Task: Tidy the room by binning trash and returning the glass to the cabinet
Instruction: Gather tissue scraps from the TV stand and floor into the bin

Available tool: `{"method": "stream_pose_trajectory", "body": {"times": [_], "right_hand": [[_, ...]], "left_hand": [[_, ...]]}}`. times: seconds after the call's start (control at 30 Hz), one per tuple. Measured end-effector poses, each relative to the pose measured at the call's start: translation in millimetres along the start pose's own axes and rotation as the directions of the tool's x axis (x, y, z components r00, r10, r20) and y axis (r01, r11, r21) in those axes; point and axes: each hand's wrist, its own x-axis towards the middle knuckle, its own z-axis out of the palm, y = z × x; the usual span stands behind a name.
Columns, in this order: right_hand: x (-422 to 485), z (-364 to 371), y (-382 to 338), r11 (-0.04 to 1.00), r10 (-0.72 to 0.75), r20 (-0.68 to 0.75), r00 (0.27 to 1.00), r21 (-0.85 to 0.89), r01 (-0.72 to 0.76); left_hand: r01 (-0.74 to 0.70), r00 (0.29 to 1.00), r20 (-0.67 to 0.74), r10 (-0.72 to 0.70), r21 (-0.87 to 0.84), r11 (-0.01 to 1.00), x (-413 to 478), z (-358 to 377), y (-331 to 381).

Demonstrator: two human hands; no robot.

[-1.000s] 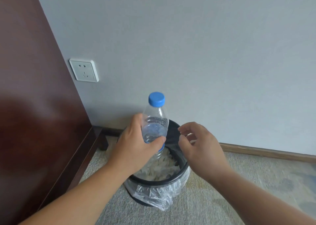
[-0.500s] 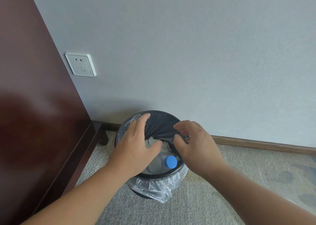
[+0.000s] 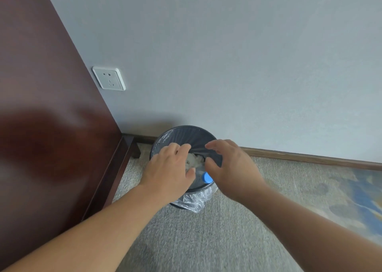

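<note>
Two bare arms reach out over the gray carpet [image 3: 206, 240]. The left hand [image 3: 168, 168] and the right hand [image 3: 231, 168] are both above the bin [image 3: 186, 129], side by side with a small gap between them. The grip of each hand is loose, with fingers spread and a little bent, and neither one holds anything. I cannot tell if the fingers touch the bin.

The bin is round and black and stands on the carpet. A clear plastic bag [image 3: 196, 201] lines it and hangs out in a crinkly bunch over the near side. Inside the bin lies the bottle [image 3: 198, 175], down between the two hands. It is see-through, with a bright blue cap [image 3: 206, 177] that points to the right. Behind it sits some scrunched white paper [image 3: 194, 160]. The hands hide much of what is inside.

To the left stands a big, dark brown piece of wooden furniture [image 3: 51, 106], and its foot is close to the bin. Off to the right the carpet has a blue and yellow pattern [image 3: 361, 193].

Behind the bin is a plain gray wall [image 3: 227, 65] with a brown strip of wood [image 3: 310, 157] along the bottom. A white socket [image 3: 109, 78] is on the wall, up and to the left of the bin.
</note>
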Motion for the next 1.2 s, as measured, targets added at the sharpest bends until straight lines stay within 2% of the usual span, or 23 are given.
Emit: {"method": "stream_pose_trajectory", "body": {"times": [0.17,0.53,0.9,1.2], "right_hand": [[-24,-81,-59,1.000,0.000,0.014,1.000,0.012,0.000],[-60,-328,-211,0.998,-0.070,-0.028,0.997,-0.007,0.070],[-83,-458,-292,0.970,-0.243,-0.041,0.969,-0.004,0.243],[-87,-500,-329,0.931,-0.364,-0.050,0.930,0.026,0.365]], "left_hand": [[0.003,1.000,0.015,-0.003,0.008,1.000,-20,-97,38],[0.021,0.998,-0.054,-0.019,0.032,0.999,-49,-357,153],[0.106,0.981,-0.166,-0.096,0.052,0.993,-65,-509,235],[0.214,0.946,-0.256,-0.197,0.039,0.976,-86,-565,258]]}}
